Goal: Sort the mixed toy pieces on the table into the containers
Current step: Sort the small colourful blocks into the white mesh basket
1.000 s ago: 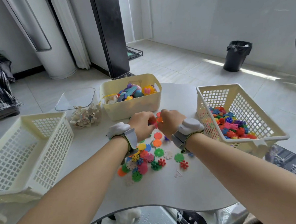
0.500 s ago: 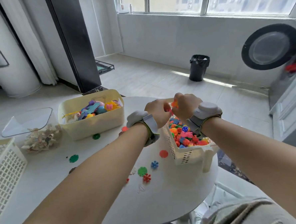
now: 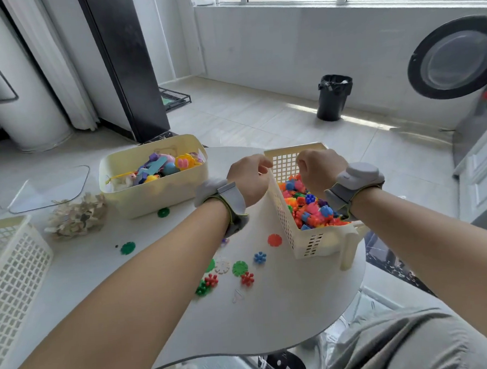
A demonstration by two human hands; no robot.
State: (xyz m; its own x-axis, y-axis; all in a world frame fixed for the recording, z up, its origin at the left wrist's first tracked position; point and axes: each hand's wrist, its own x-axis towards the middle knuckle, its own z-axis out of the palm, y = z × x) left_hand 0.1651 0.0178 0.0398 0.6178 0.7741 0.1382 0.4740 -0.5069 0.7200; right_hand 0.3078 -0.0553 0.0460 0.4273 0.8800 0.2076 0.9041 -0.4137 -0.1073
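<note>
My left hand [image 3: 249,179] and my right hand [image 3: 319,168] hover side by side over the far end of a cream lattice basket [image 3: 285,210] at the right of the round white table [image 3: 273,311]. Their fingers curl downward and I see no piece in either. The basket holds a heap of small colourful toy pieces [image 3: 309,206]. Loose flat snowflake discs lie on the table below my left forearm: an orange one [image 3: 274,240], a blue one [image 3: 260,257], a green one [image 3: 239,268] and a red one [image 3: 247,279]. Some discs are partly hidden by my arm.
A yellow tub [image 3: 157,198] with mixed toys stands at the back, a green disc [image 3: 163,212] at its foot. A pile of beige pieces [image 3: 77,214], a clear lid [image 3: 51,187] and another lattice basket [image 3: 14,272] are at the left. Another green disc [image 3: 127,248] lies alone.
Both hands carried red and orange pieces from the disc pile to above the right basket, then drew apart; the pieces are no longer visible between them. My view swung to the right.
</note>
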